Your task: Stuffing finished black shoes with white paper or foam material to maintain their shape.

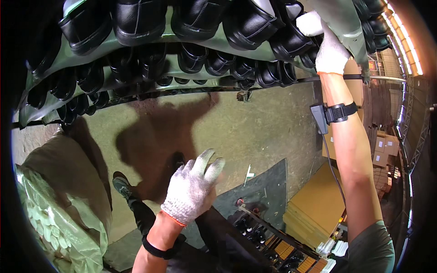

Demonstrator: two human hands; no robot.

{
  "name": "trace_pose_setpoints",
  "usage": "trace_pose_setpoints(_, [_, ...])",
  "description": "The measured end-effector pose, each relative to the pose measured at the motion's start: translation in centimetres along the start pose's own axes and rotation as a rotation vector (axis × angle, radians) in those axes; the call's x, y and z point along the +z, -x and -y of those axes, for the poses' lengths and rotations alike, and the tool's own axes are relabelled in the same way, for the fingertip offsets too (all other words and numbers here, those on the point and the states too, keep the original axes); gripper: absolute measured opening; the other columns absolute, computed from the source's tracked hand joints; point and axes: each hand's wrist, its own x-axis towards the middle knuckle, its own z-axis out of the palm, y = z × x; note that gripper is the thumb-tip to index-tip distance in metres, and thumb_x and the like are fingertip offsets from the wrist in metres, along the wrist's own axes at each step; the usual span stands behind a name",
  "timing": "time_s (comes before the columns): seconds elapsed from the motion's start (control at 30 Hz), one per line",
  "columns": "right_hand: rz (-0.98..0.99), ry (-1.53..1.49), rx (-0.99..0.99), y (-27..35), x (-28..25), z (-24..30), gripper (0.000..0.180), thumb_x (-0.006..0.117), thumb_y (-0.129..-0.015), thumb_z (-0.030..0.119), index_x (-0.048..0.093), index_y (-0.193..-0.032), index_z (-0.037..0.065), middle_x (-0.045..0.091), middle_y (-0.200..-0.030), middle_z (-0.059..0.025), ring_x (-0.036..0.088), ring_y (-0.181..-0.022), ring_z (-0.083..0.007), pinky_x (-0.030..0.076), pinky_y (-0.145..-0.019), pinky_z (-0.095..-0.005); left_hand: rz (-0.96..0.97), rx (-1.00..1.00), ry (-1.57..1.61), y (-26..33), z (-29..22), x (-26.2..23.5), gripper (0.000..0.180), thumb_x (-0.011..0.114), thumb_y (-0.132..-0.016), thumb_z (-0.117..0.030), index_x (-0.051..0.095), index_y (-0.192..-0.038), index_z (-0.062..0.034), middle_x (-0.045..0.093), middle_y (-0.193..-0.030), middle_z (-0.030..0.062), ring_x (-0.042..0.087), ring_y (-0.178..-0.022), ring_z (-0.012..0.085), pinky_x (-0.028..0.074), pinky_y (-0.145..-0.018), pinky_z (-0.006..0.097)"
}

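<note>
My left hand (189, 191), in a whitish knit glove with an orange cuff, hangs over the floor in front of my legs. Its fingers are apart and slightly bent, with nothing seen in them. Up at the right end of the shoe rack, my gloved right hand (333, 53) reaches to the top row. A smooth white wad (309, 23) shows at its fingers, against the opening of a black shoe (291, 43); the fingertips are partly hidden. More black shoes (199, 20) stand heel-out in a row on the greenish shelf (359, 34).
Lower tiers hold more black shoes (191, 58). A translucent sack (68, 200) with white pieces inside stands at left. Flat cardboard (318, 195) and a low rack (268, 230) are at lower right. Stacked cartons (384, 145) stand beyond my right arm.
</note>
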Motion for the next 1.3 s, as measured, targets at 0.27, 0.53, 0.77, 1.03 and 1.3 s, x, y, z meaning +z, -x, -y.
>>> trace_pose_setpoints(0.27, [0.375,0.157,0.421,-0.1,-0.7,4.7,0.079,0.071,-0.100,0.063,0.066,-0.150,0.002,0.071,-0.147,-0.0216,0.065,-0.141,-0.0330,0.045,-0.121,-0.0401,-0.007,-0.037,-0.028,3.2,2.1,-1.2,0.060,0.077,-0.077,-0.003,0.068,-0.135,-0.0095,0.065,-0.144,0.0204,0.072,-0.111,0.0433,0.061,-0.090,0.051])
trace_pose_setpoints(0.53, [0.453,0.012,0.224,0.8,-2.2,8.2,0.072,0.061,-0.105,0.067,0.072,-0.147,0.009,0.075,-0.140,-0.0227,0.069,-0.134,-0.0400,0.048,-0.118,-0.0446,0.026,-0.030,-0.048,2.5,1.3,-2.0,0.057,0.074,-0.079,-0.004,0.068,-0.135,-0.0099,0.066,-0.142,0.0204,0.072,-0.114,0.0421,0.062,-0.094,0.051])
trace_pose_setpoints(0.77, [0.338,0.160,-0.022,1.1,-1.1,8.5,0.054,0.069,-0.107,0.052,0.075,-0.133,0.005,0.076,-0.129,-0.0243,0.069,-0.124,-0.0462,0.052,-0.108,-0.0502,0.009,0.059,-0.011,-2.1,-0.6,-2.6,0.060,0.080,-0.083,-0.008,0.066,-0.142,-0.0067,0.065,-0.142,0.0213,0.070,-0.124,0.0418,0.061,-0.102,0.047])
trace_pose_setpoints(1.03, [0.463,-0.954,0.585,10.1,-12.1,12.0,0.075,0.078,-0.094,0.004,0.053,-0.165,0.009,0.056,-0.157,-0.0110,0.058,-0.121,-0.0168,0.055,-0.099,-0.0357,-0.051,-0.390,1.105,-10.2,-5.5,-0.3,0.078,0.082,-0.093,-0.004,0.042,-0.160,-0.0021,0.064,-0.145,0.0147,0.065,-0.131,0.0220,0.055,-0.111,0.038])
trace_pose_setpoints(1.3, [0.554,-0.428,0.293,16.0,-18.0,11.4,0.093,0.090,-0.083,0.018,0.048,-0.164,0.002,0.056,-0.153,-0.0278,0.061,-0.138,-0.0438,0.052,-0.116,-0.0469,-0.137,-0.353,1.025,-17.3,-13.0,5.3,0.040,0.063,-0.109,-0.005,0.050,-0.146,0.0005,0.063,-0.139,0.0090,0.060,-0.125,0.0162,0.050,-0.112,0.034])
